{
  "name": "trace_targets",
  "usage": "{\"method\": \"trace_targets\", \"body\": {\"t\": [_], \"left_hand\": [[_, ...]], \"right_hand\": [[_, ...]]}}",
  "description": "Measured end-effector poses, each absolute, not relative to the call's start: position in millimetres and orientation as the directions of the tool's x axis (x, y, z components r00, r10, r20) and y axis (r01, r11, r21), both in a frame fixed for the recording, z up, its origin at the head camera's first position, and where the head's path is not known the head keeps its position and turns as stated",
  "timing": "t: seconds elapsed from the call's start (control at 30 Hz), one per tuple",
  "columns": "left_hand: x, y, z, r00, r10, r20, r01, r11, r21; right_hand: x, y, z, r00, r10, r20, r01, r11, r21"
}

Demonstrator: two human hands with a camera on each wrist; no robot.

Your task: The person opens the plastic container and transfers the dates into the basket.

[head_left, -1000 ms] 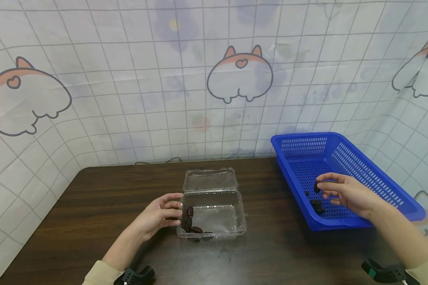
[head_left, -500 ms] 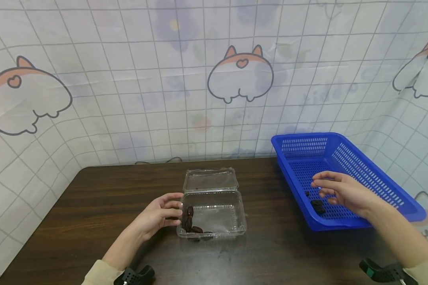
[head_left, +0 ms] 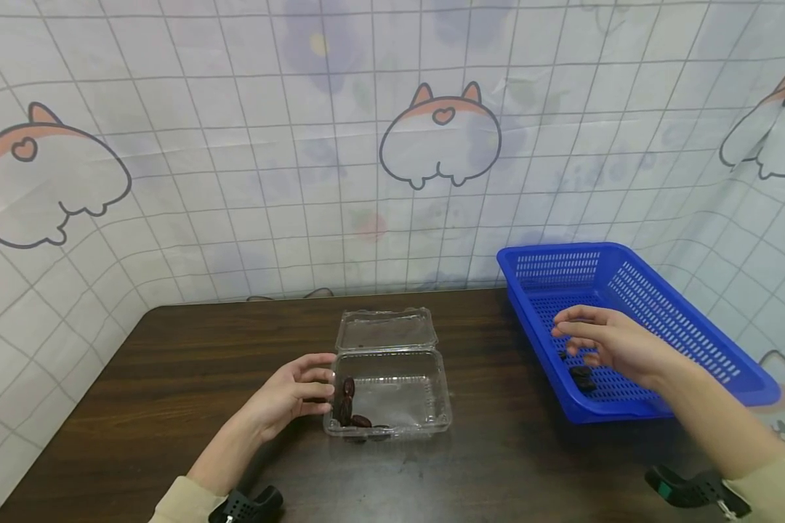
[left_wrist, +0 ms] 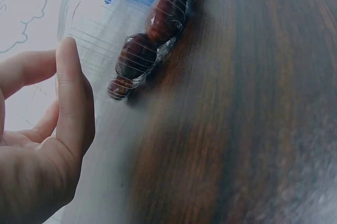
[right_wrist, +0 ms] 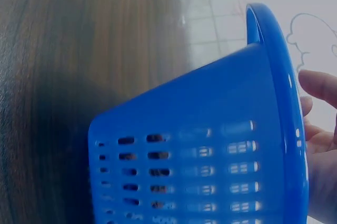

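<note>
A clear plastic clamshell box (head_left: 441, 392) sits on the table with its lid (head_left: 386, 330) folded back. Along its left and front walls lie several dark red dates (head_left: 345, 410), pressed against the ribbed side in the left wrist view. My left hand (head_left: 284, 396) rests its fingers at the box's left side. My right hand (head_left: 618, 345) is over the front of the blue basket (right_wrist: 210, 92), fingers loosely bent, with nothing showing between them. Below it are dark dates (head_left: 584, 379) on the basket floor, partly hidden by the hand.
The dark wood table (head_left: 222, 341) reaches back to a grid-patterned wall cloth (head_left: 288, 160) with cartoon drawings. The basket's raised rim stands at the right, close to the cloth. Black bands (head_left: 245, 505) are at both wrists.
One second ago my right hand pinched a date over the basket; that date no longer shows at the fingers. The right hand has shifted slightly left and up. The left hand stays still.
</note>
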State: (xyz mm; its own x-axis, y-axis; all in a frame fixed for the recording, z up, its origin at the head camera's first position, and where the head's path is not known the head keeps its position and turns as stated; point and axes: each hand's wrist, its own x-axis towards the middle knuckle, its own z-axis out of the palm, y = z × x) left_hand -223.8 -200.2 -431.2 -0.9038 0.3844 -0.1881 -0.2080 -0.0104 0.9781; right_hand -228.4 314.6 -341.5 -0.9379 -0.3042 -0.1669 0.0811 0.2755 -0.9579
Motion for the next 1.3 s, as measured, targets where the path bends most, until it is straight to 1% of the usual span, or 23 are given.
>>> {"method": "trace_targets", "body": {"t": [0.43, 0.9, 1.3], "left_hand": [[-223, -202, -432, -0.896, 0.402, -0.189, -0.217, -0.024, 0.976], [-224, -200, -433, -0.894, 0.412, -0.176, -0.214, -0.048, 0.976], [-224, -200, -433, -0.895, 0.415, -0.166, -0.211, -0.065, 0.975]], "right_hand": [[-233, 290, -337, -0.927, -0.335, -0.171, 0.068, 0.298, -0.952], [-234, 274, -329, -0.913, -0.381, -0.144, 0.028, 0.294, -0.955], [-235, 250, -328, -0.89, -0.437, -0.131, 0.005, 0.279, -0.96]]}}
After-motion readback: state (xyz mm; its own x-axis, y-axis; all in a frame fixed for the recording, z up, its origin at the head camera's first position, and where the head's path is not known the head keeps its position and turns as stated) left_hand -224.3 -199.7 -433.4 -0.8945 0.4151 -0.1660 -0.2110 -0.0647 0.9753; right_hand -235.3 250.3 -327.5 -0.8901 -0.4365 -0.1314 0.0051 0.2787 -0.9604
